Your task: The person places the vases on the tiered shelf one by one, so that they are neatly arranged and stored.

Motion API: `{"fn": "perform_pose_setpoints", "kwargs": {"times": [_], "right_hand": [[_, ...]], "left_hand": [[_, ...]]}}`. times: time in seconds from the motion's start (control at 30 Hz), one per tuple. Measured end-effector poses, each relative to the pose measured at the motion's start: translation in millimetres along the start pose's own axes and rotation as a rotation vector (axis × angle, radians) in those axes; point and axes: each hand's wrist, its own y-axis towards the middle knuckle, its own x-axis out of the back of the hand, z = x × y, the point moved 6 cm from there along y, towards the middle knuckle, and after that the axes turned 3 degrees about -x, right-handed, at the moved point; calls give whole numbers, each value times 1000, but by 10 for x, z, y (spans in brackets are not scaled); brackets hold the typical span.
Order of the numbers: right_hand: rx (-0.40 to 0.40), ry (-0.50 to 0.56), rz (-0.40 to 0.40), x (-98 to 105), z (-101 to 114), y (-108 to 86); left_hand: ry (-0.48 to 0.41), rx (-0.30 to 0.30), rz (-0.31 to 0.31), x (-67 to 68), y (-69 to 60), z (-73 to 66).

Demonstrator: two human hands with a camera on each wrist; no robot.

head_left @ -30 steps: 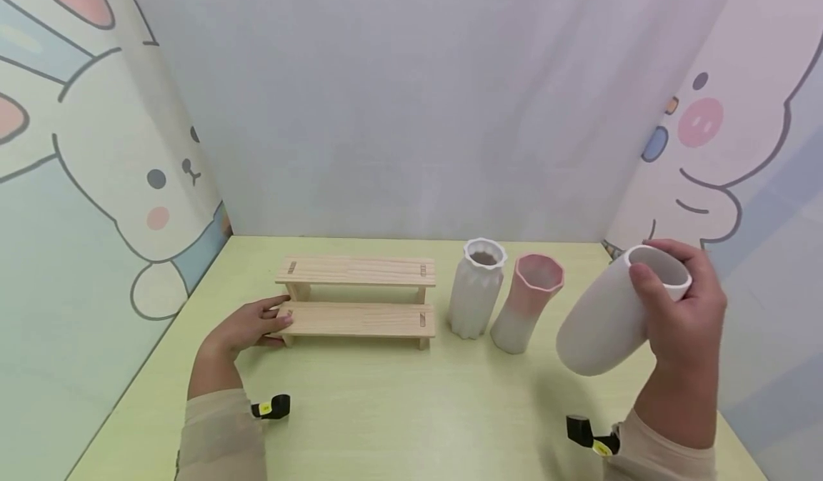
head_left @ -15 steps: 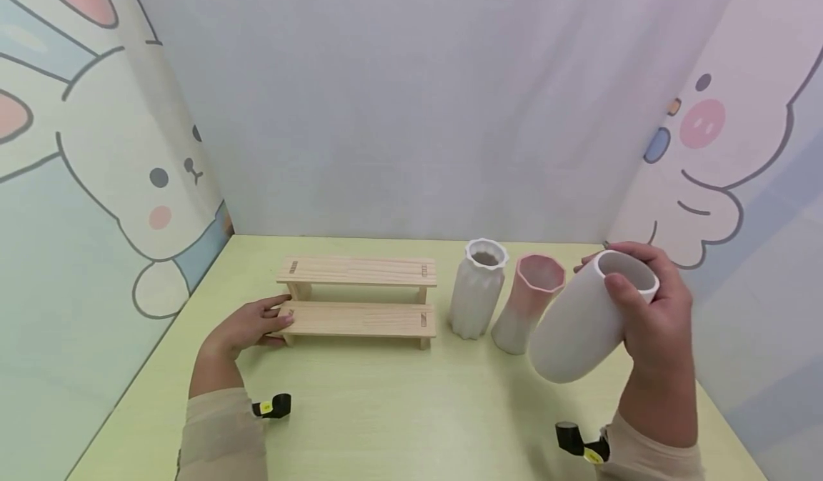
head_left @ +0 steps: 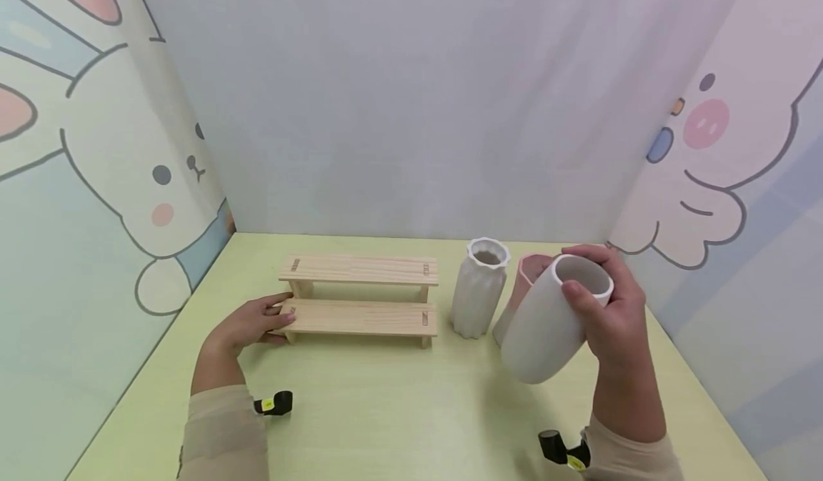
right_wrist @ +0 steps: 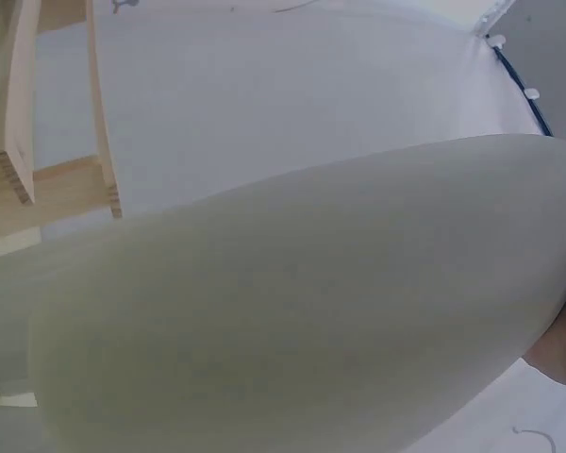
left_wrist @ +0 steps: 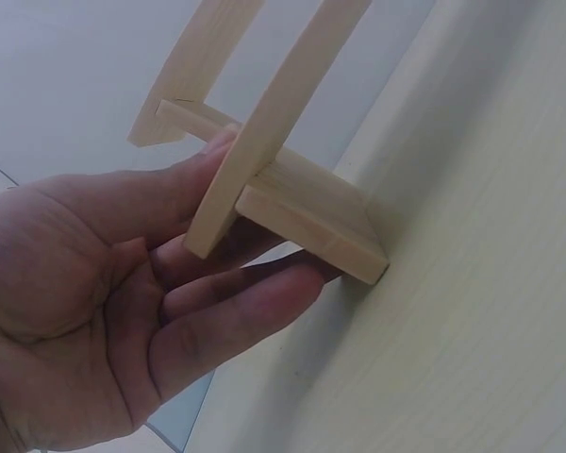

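Observation:
A two-tier wooden shelf [head_left: 360, 318] stands on the table, its left end gripped by the left hand [head_left: 247, 329]. In the left wrist view, the left hand [left_wrist: 160, 283] has its thumb against the plank and its fingers by the end support [left_wrist: 311, 226]. The right hand [head_left: 614, 309] holds a smooth white vase [head_left: 546, 331] near its rim, tilted with the mouth toward the upper right. That vase [right_wrist: 302, 302] fills much of the right wrist view. Behind it in the head view, a pink-and-white vase [head_left: 517, 299] is partly hidden.
A white ribbed vase [head_left: 478, 295] stands upright between the shelf and the pink-and-white vase. Pale curtain [head_left: 411, 109] and cartoon-printed side walls surround the light yellow table [head_left: 386, 409].
The right hand has moved left with the smooth white vase, which now covers part of the pink-and-white one. The left hand keeps its grip on the shelf.

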Motion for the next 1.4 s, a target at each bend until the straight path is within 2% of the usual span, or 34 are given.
{"fn": "perform_pose_setpoints", "kwargs": {"times": [0.1, 0.2, 0.3, 0.67, 0.8, 0.87, 0.93, 1.03, 1.13, 1.23, 1.4], "right_hand": [[35, 36, 28, -81, -24, 3], [68, 95, 94, -180, -48, 6], [73, 101, 136, -269, -86, -2], [-17, -11, 103, -467, -277, -66], [-10, -68, 84, -547, -352, -65], [15, -71, 111, -611, -384, -63], [32, -32, 153, -687, -419, -66], [36, 34, 210, -796, -473, -71], [29, 42, 232, -882, -511, -59], [7, 5, 237, -952, -538, -27], [-100, -135, 210, -1020, -572, 35]], "left_hand": [[3, -3, 1, 11, 4, 6], [7, -5, 0, 13, 4, 3], [11, -11, 7, 1, -4, -6], [16, -37, 16, -33, -23, -21], [19, -44, 13, -28, -17, -18], [23, -48, 13, -22, -17, -15], [27, -51, 13, -17, -19, -11], [33, -50, 15, -13, -23, -4], [40, -49, 18, -13, -27, -3], [48, -49, 19, -13, -31, -8], [52, -55, 14, -14, -38, -13]]}}
